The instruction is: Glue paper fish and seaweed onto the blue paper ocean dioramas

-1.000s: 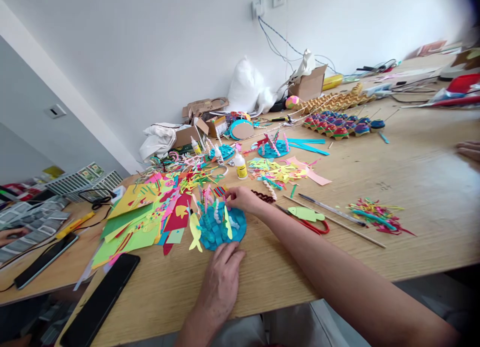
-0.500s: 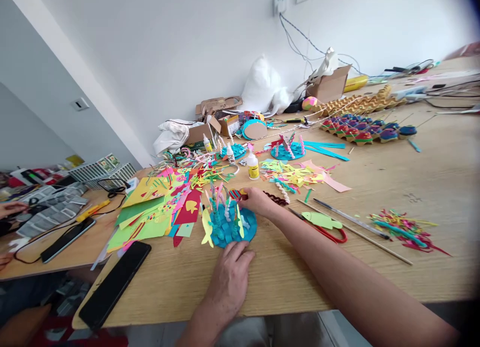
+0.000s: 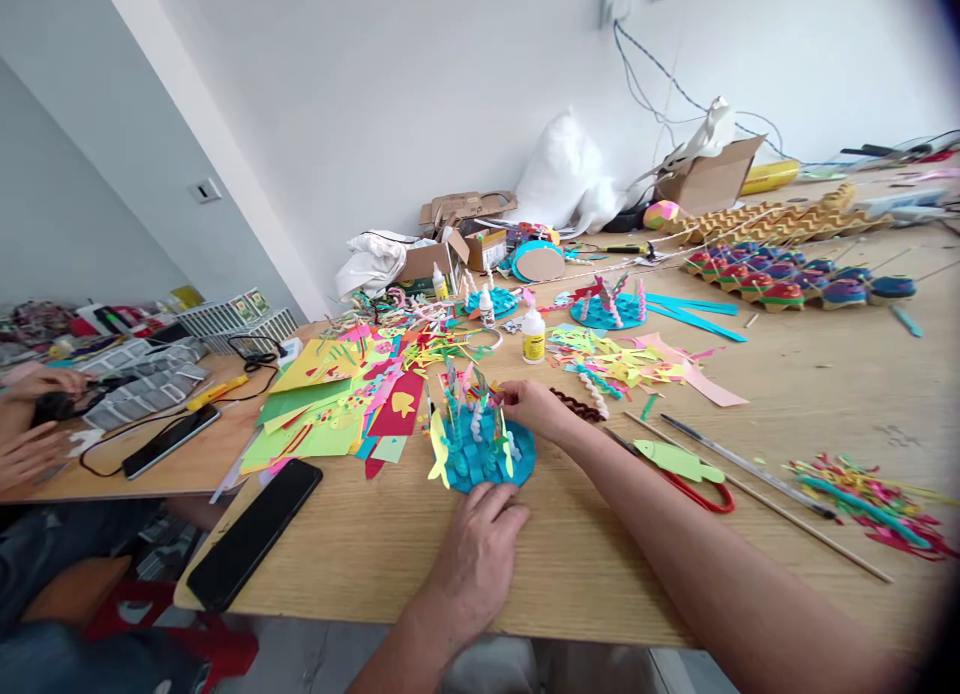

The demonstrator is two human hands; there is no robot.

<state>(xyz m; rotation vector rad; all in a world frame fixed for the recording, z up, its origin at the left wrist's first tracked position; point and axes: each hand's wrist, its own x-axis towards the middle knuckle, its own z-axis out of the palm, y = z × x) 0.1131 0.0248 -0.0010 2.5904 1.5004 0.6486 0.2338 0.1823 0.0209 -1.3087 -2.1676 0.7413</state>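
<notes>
In front of me on the table stands a blue paper sea scene (image 3: 480,444), a round base with curled blue strips, twisted pipe-cleaner stems and yellow paper fish standing up from it. The fingertips of my left hand (image 3: 480,544) are closed on its near edge. My right hand (image 3: 536,411) reaches to its far right side, fingers pinched on a small striped paper fish, mostly hidden now behind the fingers and stems. Brown twisted pipe cleaners (image 3: 576,404) lie just beyond my right hand. A white glue bottle (image 3: 533,339) with a yellow label stands behind the scene.
Coloured paper sheets (image 3: 315,404) spread at left, with a black phone (image 3: 255,534) before them. Red-handled scissors (image 3: 701,494) lie under a green paper fish (image 3: 679,461), beside a pen and stick. Painted egg trays (image 3: 802,274) stand back right. Another person's hands (image 3: 37,444) are far left.
The view has swung left, so everything sits farther right. My right hand has brought the striped fish in against the scene's stems, where less of it shows. The left hand stays on the base's edge.
</notes>
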